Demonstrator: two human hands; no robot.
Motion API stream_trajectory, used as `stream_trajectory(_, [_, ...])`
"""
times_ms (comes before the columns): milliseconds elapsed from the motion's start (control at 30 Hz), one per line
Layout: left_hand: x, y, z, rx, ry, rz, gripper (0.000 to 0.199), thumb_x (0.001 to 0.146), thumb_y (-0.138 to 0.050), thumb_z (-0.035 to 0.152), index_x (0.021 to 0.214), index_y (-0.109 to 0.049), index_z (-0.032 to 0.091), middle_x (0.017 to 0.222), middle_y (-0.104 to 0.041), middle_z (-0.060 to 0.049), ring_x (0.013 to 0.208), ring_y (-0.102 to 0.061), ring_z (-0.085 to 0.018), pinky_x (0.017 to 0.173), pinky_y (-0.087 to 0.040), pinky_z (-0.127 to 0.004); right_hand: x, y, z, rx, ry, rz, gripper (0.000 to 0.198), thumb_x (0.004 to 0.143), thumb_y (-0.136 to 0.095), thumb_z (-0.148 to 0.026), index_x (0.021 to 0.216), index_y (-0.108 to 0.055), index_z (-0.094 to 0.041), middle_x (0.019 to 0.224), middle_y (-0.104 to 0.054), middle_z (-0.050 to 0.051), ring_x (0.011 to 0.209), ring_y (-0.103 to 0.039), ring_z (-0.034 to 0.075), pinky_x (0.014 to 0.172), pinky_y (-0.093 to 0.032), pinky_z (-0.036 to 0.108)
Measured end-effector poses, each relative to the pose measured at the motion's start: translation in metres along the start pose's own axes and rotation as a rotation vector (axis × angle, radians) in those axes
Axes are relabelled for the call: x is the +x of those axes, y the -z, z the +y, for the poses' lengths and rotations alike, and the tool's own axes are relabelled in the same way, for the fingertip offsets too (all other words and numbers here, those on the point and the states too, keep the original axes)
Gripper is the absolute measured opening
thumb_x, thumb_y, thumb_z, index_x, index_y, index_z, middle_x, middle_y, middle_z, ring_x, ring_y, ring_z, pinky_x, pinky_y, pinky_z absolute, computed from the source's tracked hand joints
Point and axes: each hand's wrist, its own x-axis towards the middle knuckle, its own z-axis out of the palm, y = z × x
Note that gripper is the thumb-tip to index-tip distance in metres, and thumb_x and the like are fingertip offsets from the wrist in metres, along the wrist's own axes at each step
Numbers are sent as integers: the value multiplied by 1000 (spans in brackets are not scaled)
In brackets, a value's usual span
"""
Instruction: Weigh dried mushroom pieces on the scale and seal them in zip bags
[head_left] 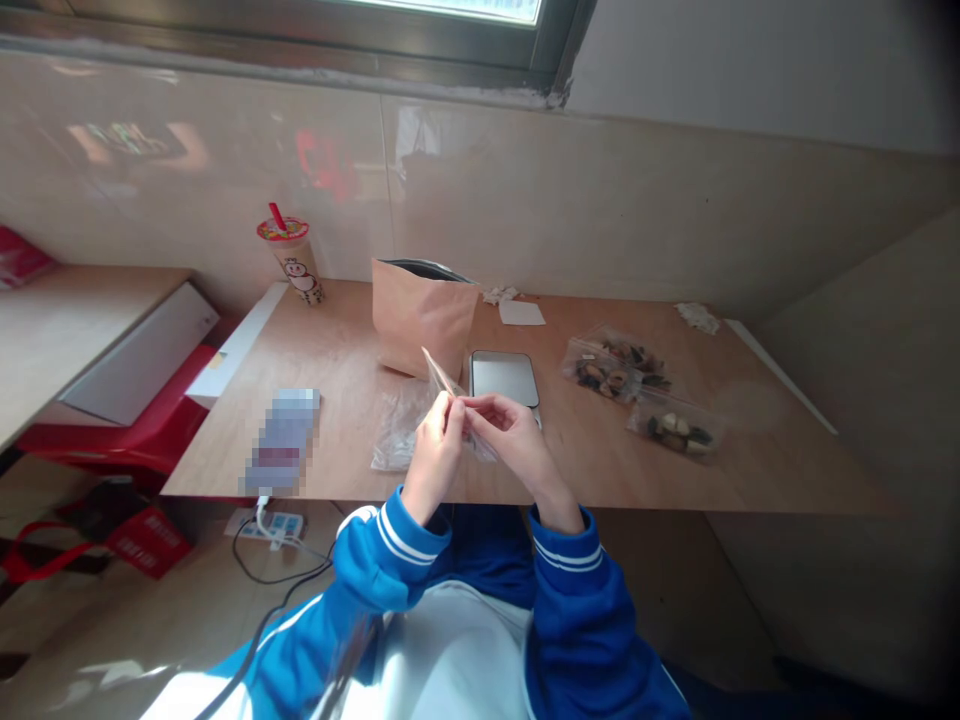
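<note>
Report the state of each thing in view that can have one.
kraft pouch, upright, open-topped
cup, upright, straw in
phone, lying flat, cable plugged in
power strip, plug inserted
thin packet, pinched by left hand and right hand
clear plastic, crumpled
filled bags, lying down
silver slab, lying flat

Tan packet (pixel 439 371) — plain brown pouch (pixel 424 315), silver case (pixel 504 378), red straw (pixel 277 215) — white-striped blue sleeves (pixel 589 590).

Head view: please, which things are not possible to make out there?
All in the head view:
Thin tan item: partly covered by the left hand and right hand.
Upright brown paper bag: contents hidden by its front wall.
Grey rectangular phone: screen blurred by pixelation.
Grey metal-framed window: cut off by the top edge.
</note>
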Motion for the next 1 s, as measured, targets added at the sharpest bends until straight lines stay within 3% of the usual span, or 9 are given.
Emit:
stream_trajectory(133, [2, 2, 2, 67, -83, 17, 28, 96, -38, 36, 76, -49, 20, 72, -52, 1, 70, -51, -13, 67, -41, -24, -1, -3, -4, -143, 38, 90, 25, 78, -70, -40, 90, -71, -19, 82, -73, 5, 73, -68, 17, 70, -55, 29])
stream_trajectory(367, [11, 8, 0, 235, -259, -45, 32, 94, -42, 36, 68, -43, 19, 67, -46, 2, 64, -45, -12, 63, -36, -24, -1, -2, -8, -485, 146, 222, 20, 81, -62, -35, 69, -60, -19, 65, -68, 1, 61, -65, 16, 59, -50, 25])
stream_trajectory(500, [10, 21, 3, 303, -277, 141, 29, 93, -45, 32, 67, -42, 20, 64, -42, 4, 61, -42, -11, 63, -35, -23, 8, 22, -2, -499, 175, 585, 17, 77, -62, -31, 68, -53, -21, 61, -63, 0, 56, -61, 16, 55, -48, 26])
stream_trajectory(567, [9, 28, 2, 300, -252, 181, 31, 91, -48, 34, 64, -41, 20, 61, -39, 4, 60, -40, -11, 62, -35, -22, 12, 33, -4, -395, 194, 676, 19, 78, -62, -34, 71, -50, -22, 63, -63, 0, 56, -61, 16, 54, -49, 27])
stream_trajectory(667, [12, 29, -8, 150, -201, 144, 36, 91, -47, 43, 63, -43, 20, 62, -43, 3, 63, -45, -11, 66, -39, -22, 13, 33, -13, -233, 293, 572, 22, 83, -60, -38, 76, -45, -23, 67, -65, 0, 62, -64, 16, 61, -53, 29])
stream_trajectory(733, [17, 21, -21, -58, -149, 221, 41, 93, -40, 50, 66, -47, 20, 70, -51, 1, 69, -51, -13, 71, -43, -24, 12, 23, -19, -160, 363, 506, 22, 86, -58, -39, 79, -44, -24, 67, -66, 0, 64, -65, 16, 67, -55, 30])
stream_trajectory(833, [22, 3, -40, -409, 22, 278, 41, 92, -38, 55, 86, -58, 20, 90, -62, -4, 85, -60, -16, 78, -48, -27, 14, 7, -16, -37, 375, 441, 23, 89, -55, -42, 79, -43, -24, 66, -64, -2, 62, -64, 15, 67, -55, 31])
stream_trajectory(933, [21, -10, -47, -730, 222, 20, 55, 90, -35, 62, 110, -61, 18, 101, -68, -9, 92, -64, -20, 80, -51, -31, 16, 1, -4, -14, 269, 325, 25, 89, -53, -44, 79, -44, -24, 66, -63, -2, 62, -63, 15, 63, -55, 30])
stream_trajectory(1000, [19, -14, -49, -831, 323, -124, 69, 89, -27, 68, 111, -63, 13, 91, -69, -11, 79, -66, -21, 66, -52, -30, 14, 2, -1, -139, 225, 311, 22, 86, -58, -43, 86, -49, -22, 77, -64, 1, 67, -63, 15, 63, -54, 29])
